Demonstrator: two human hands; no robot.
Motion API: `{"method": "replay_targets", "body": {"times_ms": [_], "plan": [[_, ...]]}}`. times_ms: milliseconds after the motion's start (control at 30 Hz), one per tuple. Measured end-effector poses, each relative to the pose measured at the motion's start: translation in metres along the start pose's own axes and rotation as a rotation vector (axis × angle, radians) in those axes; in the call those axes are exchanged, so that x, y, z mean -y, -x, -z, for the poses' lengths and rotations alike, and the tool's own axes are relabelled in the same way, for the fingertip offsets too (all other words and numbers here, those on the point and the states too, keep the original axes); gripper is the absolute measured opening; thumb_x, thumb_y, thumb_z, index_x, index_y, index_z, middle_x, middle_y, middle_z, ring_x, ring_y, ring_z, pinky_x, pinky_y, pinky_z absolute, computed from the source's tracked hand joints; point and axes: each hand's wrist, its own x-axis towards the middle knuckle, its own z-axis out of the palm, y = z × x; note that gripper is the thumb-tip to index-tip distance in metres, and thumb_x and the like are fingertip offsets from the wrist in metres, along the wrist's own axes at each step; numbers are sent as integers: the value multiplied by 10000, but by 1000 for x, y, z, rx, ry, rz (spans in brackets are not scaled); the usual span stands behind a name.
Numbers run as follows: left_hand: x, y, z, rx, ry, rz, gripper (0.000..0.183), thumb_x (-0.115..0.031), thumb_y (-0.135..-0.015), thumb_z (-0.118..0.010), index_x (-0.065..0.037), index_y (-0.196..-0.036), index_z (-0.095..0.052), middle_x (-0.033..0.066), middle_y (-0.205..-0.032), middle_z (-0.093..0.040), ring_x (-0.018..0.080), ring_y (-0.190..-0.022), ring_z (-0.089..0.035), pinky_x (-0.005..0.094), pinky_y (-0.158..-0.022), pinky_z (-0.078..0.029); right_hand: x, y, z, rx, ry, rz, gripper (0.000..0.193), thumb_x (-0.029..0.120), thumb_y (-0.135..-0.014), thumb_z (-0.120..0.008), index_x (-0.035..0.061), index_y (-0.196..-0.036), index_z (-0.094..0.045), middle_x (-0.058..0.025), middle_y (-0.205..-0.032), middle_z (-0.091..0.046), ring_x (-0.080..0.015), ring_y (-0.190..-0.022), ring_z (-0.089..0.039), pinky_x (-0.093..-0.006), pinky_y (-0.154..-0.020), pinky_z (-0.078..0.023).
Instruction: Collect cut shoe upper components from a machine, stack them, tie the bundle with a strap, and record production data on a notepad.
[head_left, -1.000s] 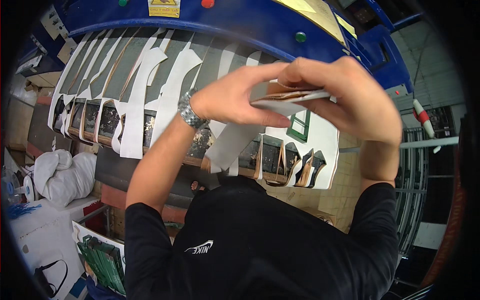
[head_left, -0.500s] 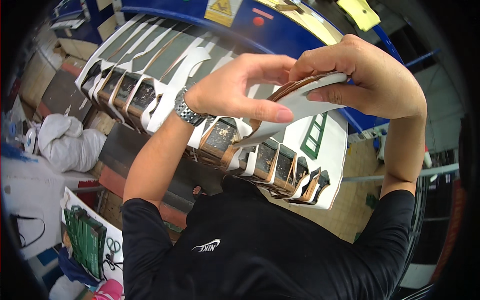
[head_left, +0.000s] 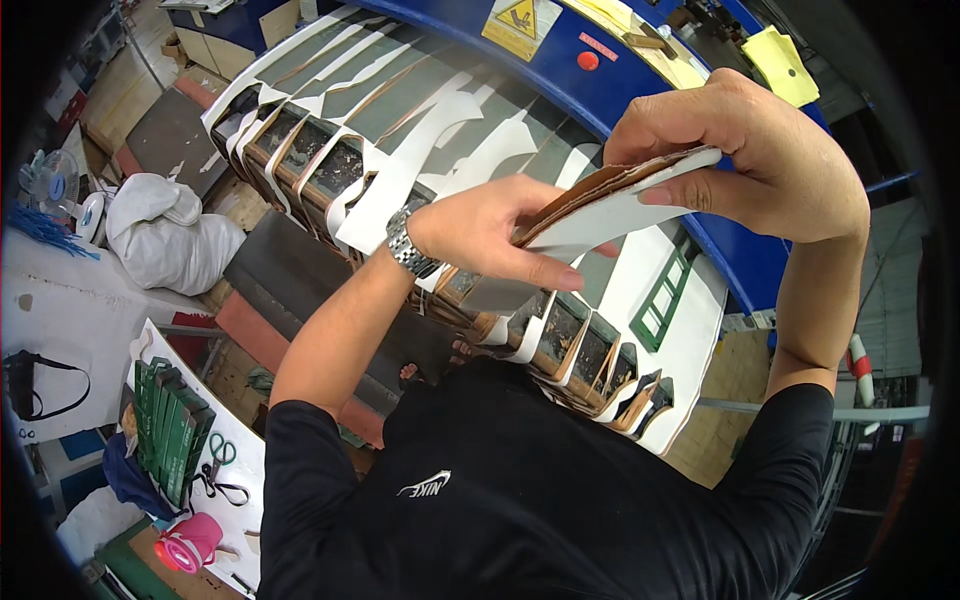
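Note:
Raised over the machine bed, a stack of cut sheet pieces (head_left: 612, 218) shows a smooth white face toward me and brown layered edges on top. My right hand (head_left: 745, 160) grips its upper right end, thumb on the white face and fingers curled over behind. Around the lower left end is my left hand (head_left: 490, 232), thumb along the near side and a fingertip showing past the stack. Beneath them lies white sheet with cut-out gaps (head_left: 410, 180), its strips draped over the bed's front edge. A green rectangular frame (head_left: 665, 298) rests on the sheet at right.
A blue machine beam (head_left: 660, 75) with a red button (head_left: 588, 61) spans the far side. Yellow sheet (head_left: 780, 65) lies beyond. At left are a white sack (head_left: 165, 235) and a side table with green frames (head_left: 170, 425), scissors (head_left: 220, 450) and a pink container (head_left: 195, 540).
My left hand has closed in around the stack's lower left end, its fingers now behind it. The stack has shifted slightly to the right, and the view has turned a little.

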Motion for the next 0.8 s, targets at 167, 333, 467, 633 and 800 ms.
{"method": "replay_targets", "body": {"times_ms": [167,333,467,633,800], "plan": [[39,1,7,-14,110,36,440,-219,-925,-839,-37,-1310,-730,67,-1152,-776,118,-1017,-694,307,-949,-543,-29,6,14,3,-8,98,232,74,-889,-765,-42,-1086,-725,-150,-948,-771,-307,-824,-789,-336,-727,-619],[56,6,19,-50,-95,2,628,-114,-879,-865,-59,-1459,-630,110,-1173,-744,213,-1078,-719,348,-941,-551,-35,-2,21,54,-63,67,360,-50,-730,-702,-61,-1088,-740,-166,-923,-789,-319,-774,-797,-331,-683,-632],[74,15,38,-181,-199,-133,527,-97,-863,-869,-80,-1365,-713,101,-1127,-773,240,-962,-750,348,-867,-585,-26,-20,26,78,13,-32,379,-59,-696,-662,-65,-1064,-750,-186,-893,-790,-327,-782,-807,-344,-673,-650],[60,26,63,-297,-263,-136,329,-133,-853,-881,-72,-1159,-779,82,-980,-758,209,-825,-734,316,-719,-583,-15,-59,37,84,39,-141,375,-94,-724,-615,-87,-1073,-749,-216,-884,-790,-311,-756,-811,-335,-660,-651],[60,49,93,-332,-351,-207,252,-157,-831,-911,-46,-950,-718,48,-825,-604,169,-687,-610,286,-513,-489,0,-98,44,-26,-5,-278,412,-141,-711,-583,-86,-1079,-761,-215,-869,-794,-315,-774,-817,-318,-651,-645]]}}
